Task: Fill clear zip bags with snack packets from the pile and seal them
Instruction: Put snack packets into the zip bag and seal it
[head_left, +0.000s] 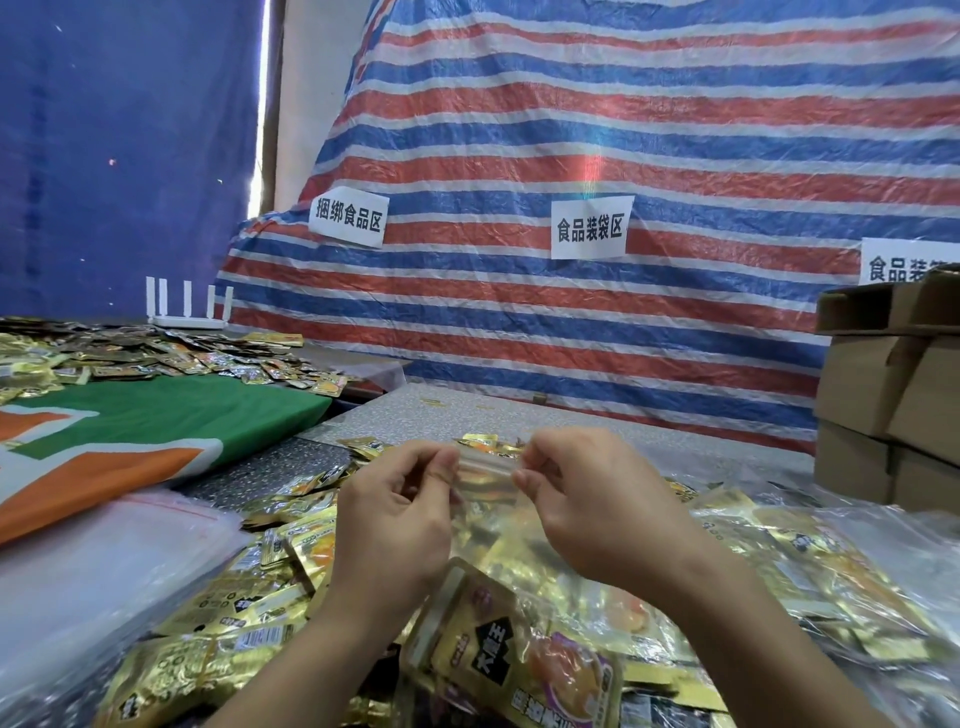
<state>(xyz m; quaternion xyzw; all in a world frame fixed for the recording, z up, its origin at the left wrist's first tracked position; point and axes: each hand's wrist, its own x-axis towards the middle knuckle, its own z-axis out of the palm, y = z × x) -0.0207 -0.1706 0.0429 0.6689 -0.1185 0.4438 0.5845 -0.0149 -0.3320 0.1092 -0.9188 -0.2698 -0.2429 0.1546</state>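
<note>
While left hand (395, 514) and right hand (587, 499) pinch zip bag (485, 467) rim, contents blurred.

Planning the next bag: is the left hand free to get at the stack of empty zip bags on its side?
Probably not yet. The left hand is pinching the top of the clear zip bag together with the right hand. Once it lets go, the stack of empty bags lies uncovered to its left.

gold snack packets (249, 613), red-blue-white striped tarp (623, 130).
</note>
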